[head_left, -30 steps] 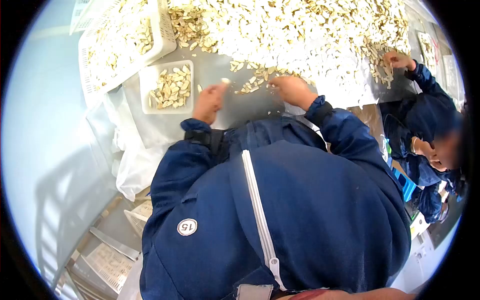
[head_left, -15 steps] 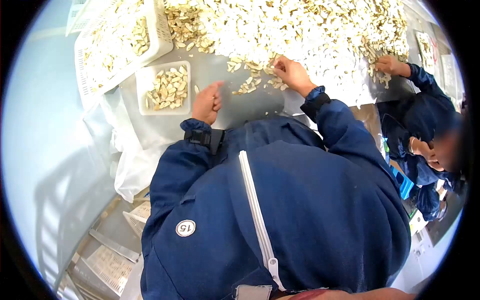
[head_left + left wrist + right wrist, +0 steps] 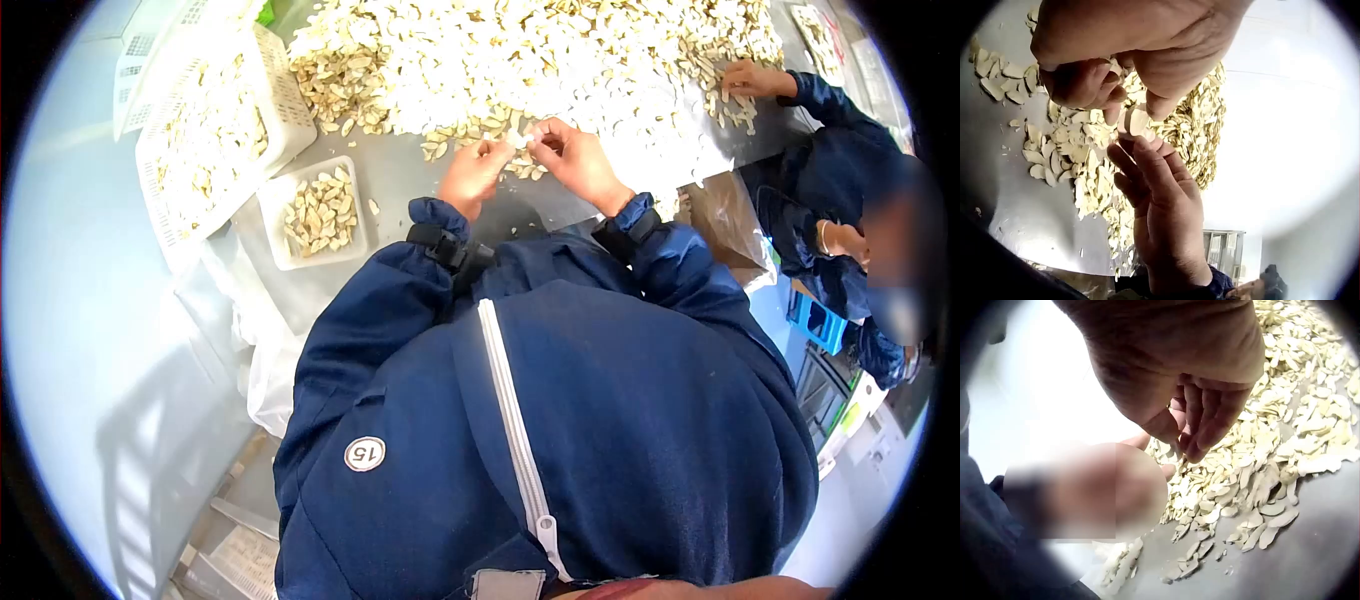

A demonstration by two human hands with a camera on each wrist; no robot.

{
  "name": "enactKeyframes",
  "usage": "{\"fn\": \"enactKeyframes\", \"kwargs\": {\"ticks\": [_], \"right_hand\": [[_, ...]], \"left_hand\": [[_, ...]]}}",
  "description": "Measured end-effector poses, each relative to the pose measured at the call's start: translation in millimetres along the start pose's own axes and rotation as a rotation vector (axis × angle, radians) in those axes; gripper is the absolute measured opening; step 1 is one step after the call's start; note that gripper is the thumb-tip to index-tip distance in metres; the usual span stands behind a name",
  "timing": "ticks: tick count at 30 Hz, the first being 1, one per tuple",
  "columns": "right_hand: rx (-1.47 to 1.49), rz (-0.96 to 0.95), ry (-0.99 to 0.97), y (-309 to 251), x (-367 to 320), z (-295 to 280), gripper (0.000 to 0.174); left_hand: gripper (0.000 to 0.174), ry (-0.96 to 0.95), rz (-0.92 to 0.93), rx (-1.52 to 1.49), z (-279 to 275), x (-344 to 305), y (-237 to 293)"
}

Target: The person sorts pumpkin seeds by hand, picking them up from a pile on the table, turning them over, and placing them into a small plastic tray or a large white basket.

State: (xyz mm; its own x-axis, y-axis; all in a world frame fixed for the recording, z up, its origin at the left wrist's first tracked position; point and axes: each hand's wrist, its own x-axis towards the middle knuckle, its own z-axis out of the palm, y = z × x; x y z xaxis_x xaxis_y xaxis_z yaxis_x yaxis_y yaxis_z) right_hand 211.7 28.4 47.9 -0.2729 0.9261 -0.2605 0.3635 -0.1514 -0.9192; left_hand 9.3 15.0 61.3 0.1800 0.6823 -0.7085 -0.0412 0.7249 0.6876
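Note:
In the head view my left hand [image 3: 473,178] and right hand [image 3: 582,165] meet fingertip to fingertip in front of a heap of pale, dried-looking slices [image 3: 450,80]. Between them are pale slices [image 3: 1138,122], seen close up in the left wrist view. The right thumb and fingers pinch them from below there, while the left thumb and forefinger pinch at their upper edge. My right hand [image 3: 1179,369] partly covers the fingertips in the right wrist view. A few loose slices [image 3: 525,170] lie on the grey table just under the hands.
Left of my hands stands a small white tray [image 3: 283,255] with slices in it. Behind it is a large white perforated basket [image 3: 285,100], also holding slices. Another person's hand [image 3: 755,80] is at the heap's right edge. A clear plastic bag [image 3: 725,225] hangs at the table's front.
The left hand, earlier near the small tray and holding a slice at first, has moved right. My right hand reached to the heap, then came back to meet it. The head view shifted.

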Motion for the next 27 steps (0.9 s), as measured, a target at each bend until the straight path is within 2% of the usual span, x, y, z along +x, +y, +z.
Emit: {"fn": "enactKeyframes", "kwargs": {"ticks": [1, 2, 5, 9, 12, 14, 20, 27], "right_hand": [[-0.15, -0.02, 0.016, -10, -5, -1, 0.019], [-0.167, -0.064, 0.045, -9, -7, 0, 0.021], [-0.141, -0.043, 0.06, -12, -11, -1, 0.021], [0.234, 0.011, 0.075, 20, -2, 1, 0.021], [0.401, 0.111, -0.004, 20, 0, -5, 0.02], [0.464, 0.143, -0.034, 12, -1, -8, 0.02], [0.47, 0.152, -0.155, 3, 0, -9, 0.018], [0.408, 0.099, -0.162, -2, -5, -10, 0.018]], "left_hand": [[0.032, 0.012, 0.01, 0.011, 4, 0, 1], [0.028, 0.025, 0.02, 0.021, 10, 0, 2], [0.023, 0.018, 0.028, 0.047, 13, 1, 2], [0.021, 0.122, 0.015, 0.081, 9, 6, -5], [0.019, 0.059, 0.141, 0.029, 8, 1, -5], [0.022, 0.042, 0.151, 0.084, 11, -3, 1], [0.023, -0.026, 0.165, 0.027, 13, -6, 4], [0.022, -0.067, 0.151, -0.02, 16, -7, 5]]}}
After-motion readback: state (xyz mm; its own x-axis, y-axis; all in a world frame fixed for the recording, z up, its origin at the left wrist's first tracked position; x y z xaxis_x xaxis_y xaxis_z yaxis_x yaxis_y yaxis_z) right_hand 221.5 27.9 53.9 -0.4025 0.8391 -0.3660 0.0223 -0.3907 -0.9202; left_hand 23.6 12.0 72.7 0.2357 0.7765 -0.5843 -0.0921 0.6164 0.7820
